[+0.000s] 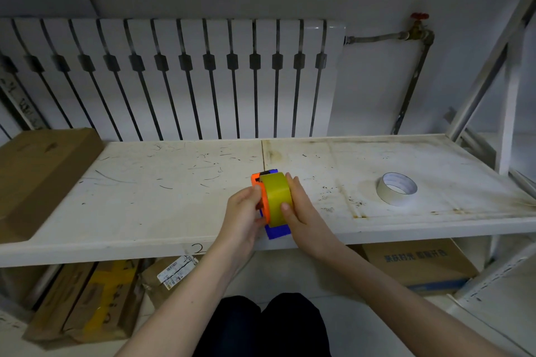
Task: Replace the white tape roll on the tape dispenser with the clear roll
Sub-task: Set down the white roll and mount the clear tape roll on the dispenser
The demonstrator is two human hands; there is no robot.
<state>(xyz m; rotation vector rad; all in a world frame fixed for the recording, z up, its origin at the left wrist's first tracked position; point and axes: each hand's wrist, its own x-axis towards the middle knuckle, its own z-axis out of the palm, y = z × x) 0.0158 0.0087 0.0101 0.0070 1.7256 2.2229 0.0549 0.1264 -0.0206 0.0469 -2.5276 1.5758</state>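
Note:
An orange and blue tape dispenser (pixel 258 180) stands on the white shelf (pixel 174 182) near its front edge. A yellowish clear tape roll (pixel 278 197) sits upright against the dispenser's orange wheel. My left hand (pixel 243 211) grips the dispenser's orange side from the left. My right hand (pixel 298 206) presses on the roll from the right, thumb on its face. The white tape roll (pixel 396 188) lies flat on the shelf, well to the right and apart from both hands.
A brown cardboard box (pixel 37 180) lies on the shelf's left end. A radiator (pixel 174 75) stands behind the shelf, a pipe with a red valve (pixel 419 29) at the right. Boxes (pixel 417 266) sit under the shelf. A white frame post (pixel 507 95) rises at right.

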